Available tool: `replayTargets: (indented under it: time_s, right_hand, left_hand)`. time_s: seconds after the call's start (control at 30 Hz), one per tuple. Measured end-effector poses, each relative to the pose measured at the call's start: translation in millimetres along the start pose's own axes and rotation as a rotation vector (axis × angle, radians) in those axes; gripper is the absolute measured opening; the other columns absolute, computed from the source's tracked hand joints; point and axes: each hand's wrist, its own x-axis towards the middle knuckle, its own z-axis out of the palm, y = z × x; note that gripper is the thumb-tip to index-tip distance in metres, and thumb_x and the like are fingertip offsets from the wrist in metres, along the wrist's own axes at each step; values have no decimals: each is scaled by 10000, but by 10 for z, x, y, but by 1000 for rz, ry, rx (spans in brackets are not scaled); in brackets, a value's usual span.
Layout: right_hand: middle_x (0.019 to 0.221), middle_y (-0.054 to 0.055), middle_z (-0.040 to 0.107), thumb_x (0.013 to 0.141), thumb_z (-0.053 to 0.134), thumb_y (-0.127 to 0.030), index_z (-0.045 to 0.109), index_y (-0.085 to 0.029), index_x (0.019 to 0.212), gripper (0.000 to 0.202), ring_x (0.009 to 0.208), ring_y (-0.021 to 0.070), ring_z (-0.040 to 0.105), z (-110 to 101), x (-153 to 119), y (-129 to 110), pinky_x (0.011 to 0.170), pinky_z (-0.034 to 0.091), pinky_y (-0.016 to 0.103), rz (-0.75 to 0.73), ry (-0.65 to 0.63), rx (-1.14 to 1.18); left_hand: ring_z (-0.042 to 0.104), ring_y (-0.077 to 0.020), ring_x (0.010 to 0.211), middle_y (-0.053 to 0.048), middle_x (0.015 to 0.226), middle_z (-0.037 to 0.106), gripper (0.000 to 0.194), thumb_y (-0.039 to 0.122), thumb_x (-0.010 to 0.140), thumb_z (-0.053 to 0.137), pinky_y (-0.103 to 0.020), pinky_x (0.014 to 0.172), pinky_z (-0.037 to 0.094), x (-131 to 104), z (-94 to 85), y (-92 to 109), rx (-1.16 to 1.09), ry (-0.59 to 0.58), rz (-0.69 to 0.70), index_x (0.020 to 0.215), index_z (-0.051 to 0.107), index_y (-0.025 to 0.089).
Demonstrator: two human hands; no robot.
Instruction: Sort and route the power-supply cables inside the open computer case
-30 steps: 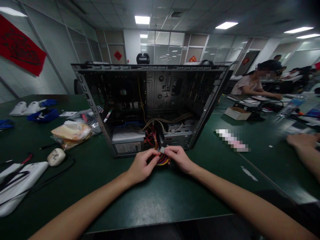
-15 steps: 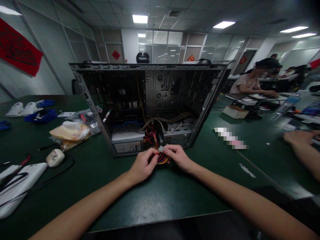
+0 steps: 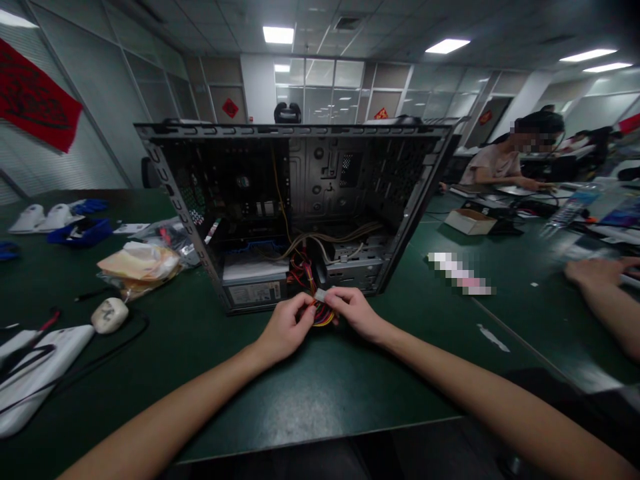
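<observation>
An open computer case [image 3: 320, 131] stands on the green table [image 3: 280, 400] in front of me. At its lower left sits the power supply [image 3: 255, 293], from which a bundle of coloured cables [image 3: 303, 267] comes out towards me. My left hand [image 3: 287, 327] pinches some of these thin wires just outside the case. Between the fingertips of my right hand [image 3: 356, 313] is a whitish cable connector [image 3: 321, 294], almost touching the left fingers. Yellow and red wires loop below the connector. The exact grip of the left fingertips is partly hidden.
To the left lie a plastic bag [image 3: 143, 263], a whitish block [image 3: 109, 315], a white device [image 3: 50, 370] with black cables, and blue gloves [image 3: 80, 232]. An open box [image 3: 469, 221] and a water bottle [image 3: 570, 208] are at the right. Another person's arm [image 3: 607, 297] rests on the table there.
The connector has turned slightly between my right fingers. Both hands stay at nearly the same place by the case. The view has shifted a little.
</observation>
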Motion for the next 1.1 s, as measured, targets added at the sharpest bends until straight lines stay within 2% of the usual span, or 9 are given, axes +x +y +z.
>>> replayTargets:
  time_s: [0.17,0.33,0.43,0.6,0.73,0.87,1.1]
  right_hand:
    - [695,16,625,810,676,-537,705,-137,822,402,570,101,545,-23,2,11,475,453,196,-5,1,-12]
    - [668,4,602,818,660,-554,678,-141,806,414,544,98,533,-21,4,17,481,447,204,-12,-14,-43]
    - [659,-5,590,827,650,-566,659,-146,846,421,539,96,526,-20,-5,31,500,443,211,-35,-29,-35]
    - [699,-11,613,761,748,-501,649,-158,933,397,541,93,518,-19,-29,48,520,438,220,-77,-31,41]
    - [692,-9,614,773,743,-462,663,-151,850,331,552,94,503,2,-32,25,520,420,220,-65,30,8]
    - [598,-32,547,773,734,-482,607,-156,719,354,525,92,477,18,-25,-2,511,393,221,-43,34,-11]
    - [587,-35,532,749,742,-517,591,-164,705,386,495,89,459,37,-41,-35,482,364,223,-6,42,-3]
  left_hand:
    - [613,-152,750,-28,830,688,212,273,951,504,-244,734,441,11,-28,22,-12,-45,41,913,671,148]
    - [640,-172,771,-38,817,721,218,296,910,583,-253,758,452,27,-50,-3,-64,-71,-8,867,733,144]
    - [638,-186,792,-50,841,722,258,310,923,555,-266,768,460,31,-48,-31,-106,-73,-29,877,732,130]
    - [621,-192,781,-51,842,710,326,335,948,488,-266,747,467,41,-61,-60,-212,-43,-72,915,714,102]
    - [604,-184,758,-40,806,691,335,349,943,494,-249,719,460,41,-65,-74,-209,-43,-70,870,708,102]
    - [613,-194,805,-53,877,700,310,337,946,491,-264,756,471,43,-57,-81,-182,-2,-60,959,698,106]
    - [642,-216,850,-67,920,723,272,283,929,505,-301,803,492,58,-84,-28,-173,-18,-44,1015,703,118]
